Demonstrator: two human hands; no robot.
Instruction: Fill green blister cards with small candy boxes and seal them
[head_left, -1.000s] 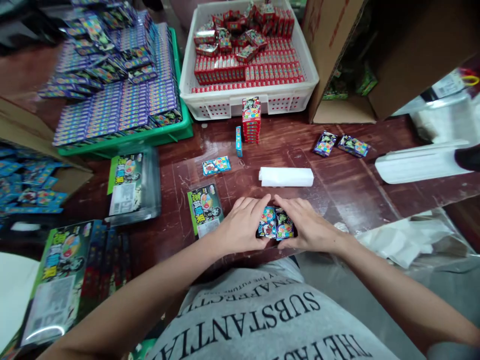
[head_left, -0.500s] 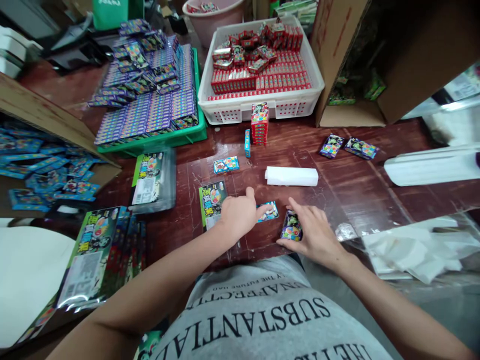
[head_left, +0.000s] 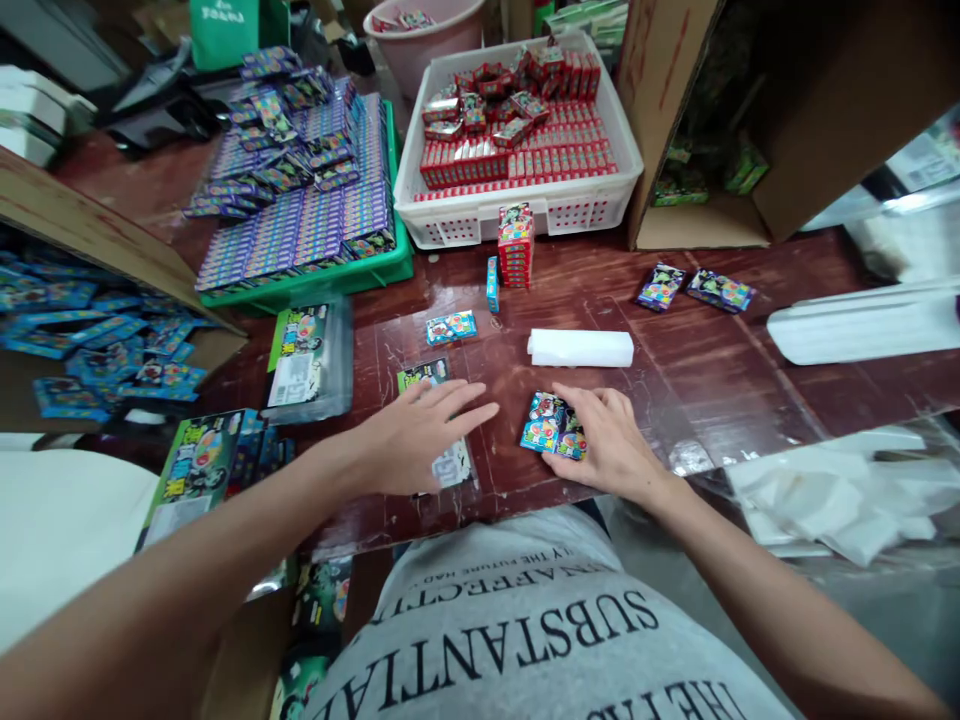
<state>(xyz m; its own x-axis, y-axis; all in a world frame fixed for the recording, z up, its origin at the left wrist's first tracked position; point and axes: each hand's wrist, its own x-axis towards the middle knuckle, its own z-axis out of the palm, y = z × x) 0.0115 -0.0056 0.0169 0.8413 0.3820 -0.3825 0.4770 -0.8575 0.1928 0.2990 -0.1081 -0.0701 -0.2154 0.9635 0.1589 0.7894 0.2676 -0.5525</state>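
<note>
On the table in front of me, a small blue printed box (head_left: pixel 541 424) lies flat against a purple one (head_left: pixel 572 443). My right hand (head_left: pixel 619 445) grips the pair, thumb at the near edge and fingers at the far edge, covering part of the purple box. My left hand (head_left: pixel 420 437) is open with fingers spread, above a flat clear bag with a green-and-black printed label (head_left: pixel 454 466), which it partly hides. Beyond the hands are a white roll (head_left: pixel 581 348), a flat blue box (head_left: pixel 451 327), an upright blue box (head_left: pixel 493 284) and a stack of red boxes (head_left: pixel 515 250).
A white crate (head_left: pixel 480 228) of red boxes and a green tray (head_left: pixel 300 287) of purple boxes stand at the back. Cardboard cartons (head_left: pixel 697 225) flank the table. Two purple boxes (head_left: pixel 718 290) lie at right. Packed printed bags (head_left: pixel 304 355) are at left.
My left hand has moved left from the blue box and opened its fingers. The blue box now sits against the purple one, with my right hand around both.
</note>
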